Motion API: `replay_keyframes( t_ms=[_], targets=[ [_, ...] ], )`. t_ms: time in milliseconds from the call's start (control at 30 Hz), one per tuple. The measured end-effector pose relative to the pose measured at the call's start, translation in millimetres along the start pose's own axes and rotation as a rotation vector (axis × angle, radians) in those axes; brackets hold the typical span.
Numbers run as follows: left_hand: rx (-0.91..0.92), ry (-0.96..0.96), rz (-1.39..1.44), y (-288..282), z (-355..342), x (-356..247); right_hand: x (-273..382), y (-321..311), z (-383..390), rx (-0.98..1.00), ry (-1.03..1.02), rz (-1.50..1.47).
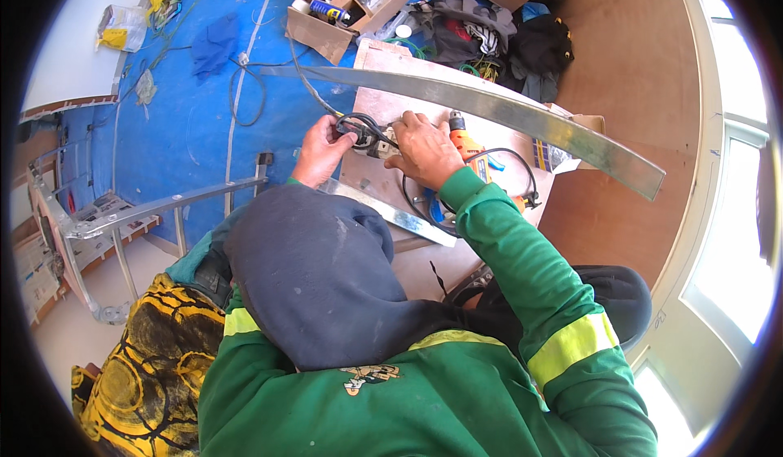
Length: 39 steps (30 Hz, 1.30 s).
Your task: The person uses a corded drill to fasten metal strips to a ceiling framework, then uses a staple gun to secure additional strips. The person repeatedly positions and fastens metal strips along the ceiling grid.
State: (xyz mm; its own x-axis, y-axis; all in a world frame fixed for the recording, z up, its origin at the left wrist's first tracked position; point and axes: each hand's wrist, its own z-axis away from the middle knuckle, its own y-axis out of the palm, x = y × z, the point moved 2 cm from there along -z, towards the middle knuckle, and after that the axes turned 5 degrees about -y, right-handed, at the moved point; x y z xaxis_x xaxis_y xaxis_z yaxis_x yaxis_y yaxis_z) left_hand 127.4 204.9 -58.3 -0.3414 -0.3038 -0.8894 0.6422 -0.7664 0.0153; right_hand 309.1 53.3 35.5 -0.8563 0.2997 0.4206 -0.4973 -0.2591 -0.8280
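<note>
My left hand (322,148) is closed, thumb and fingers pinching a black plug with its looped cable (367,122). Close beside it lies a pale extension socket (380,144), partly hidden by the cable and hands. My right hand (428,148) curls over the right end of that socket, gripping it from above. An orange power drill (466,148) rests just right of this hand, with a black cord looping around it. Both hands are over a pinkish wooden board (506,122). Whether the plug sits in the socket is hidden.
A long metal strip (489,110) crosses beyond my hands; a shorter one (400,216) lies nearer. Behind stand an open cardboard box (330,45) and a heap of dark clothes (473,28). Blue sheeting (196,122) covers the floor, with a metal ladder (175,204) at left.
</note>
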Motion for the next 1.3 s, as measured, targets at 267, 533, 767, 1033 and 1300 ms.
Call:
replay_keyframes(
  t_ms=[267, 533, 767, 1033, 1300],
  targets=[
    [-0.017, -0.075, -0.074, 11, 6, -2, 2, 2, 5, -0.034, -0.009, 0.035],
    [-0.086, -0.001, -0.082, 20, 12, 3, 10, 8, 4, -0.086, -0.086, 0.126],
    [0.038, -0.055, -0.035, 2, 5, -13, 29, -13, -7, 0.028, -0.028, 0.167],
    [-0.219, 0.014, 0.180, -101, -38, 7, 40, -68, 10, 0.118, -0.038, -0.053],
    [-0.235, -0.507, 0.594, -113, -94, 106, -19, -117, 104, 0.357, 0.129, 0.091]
  ],
)
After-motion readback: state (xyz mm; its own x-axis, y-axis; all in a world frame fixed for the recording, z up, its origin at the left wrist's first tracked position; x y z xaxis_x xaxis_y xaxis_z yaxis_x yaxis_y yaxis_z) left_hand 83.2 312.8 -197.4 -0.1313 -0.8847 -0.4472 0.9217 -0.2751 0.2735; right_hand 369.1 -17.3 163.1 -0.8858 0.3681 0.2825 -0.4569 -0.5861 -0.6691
